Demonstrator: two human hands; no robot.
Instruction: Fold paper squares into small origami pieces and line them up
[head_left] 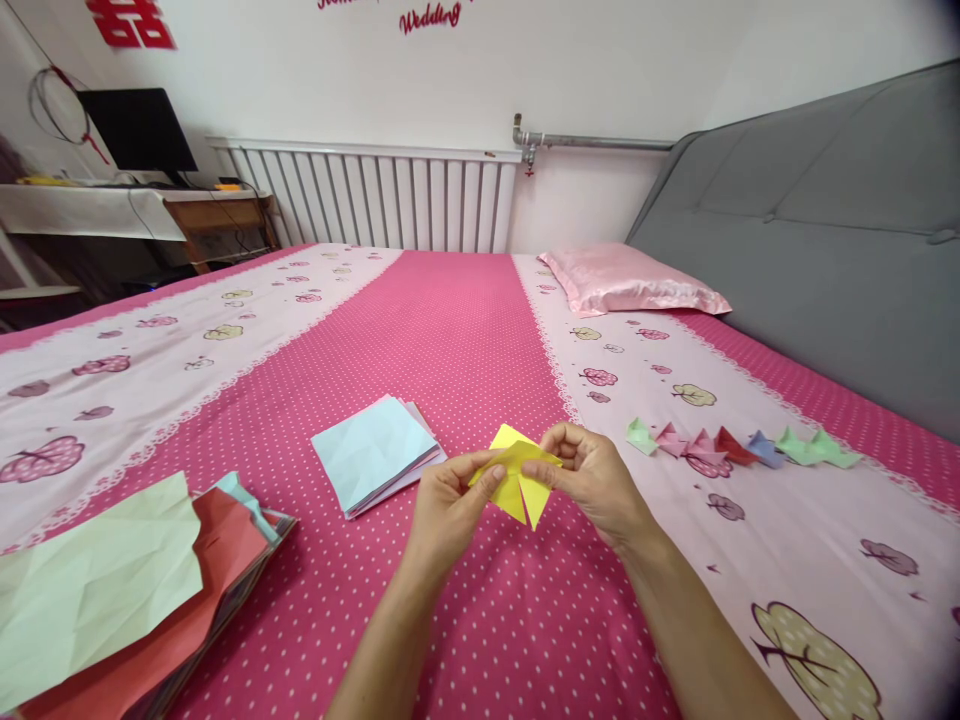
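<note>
A half-folded yellow paper [517, 475] is held above the pink dotted bedsheet [457, 330]. My left hand [450, 510] pinches its left edge, fingers closed on it. My right hand [592, 480] grips its right side, also closed on the paper. Two pointed flaps hang down between the hands. A small stack of square sheets [375, 452] with a light blue one on top lies just left of my hands. To the right lies a row of several finished folded paper figures [739, 445] in green, pink, red and blue.
A pile of larger crumpled green and red papers [120, 590] sits at the lower left. A pink pillow [626, 280] lies by the grey headboard [825, 230]. A white radiator [375, 195] and a desk with a monitor [139, 130] stand beyond the bed.
</note>
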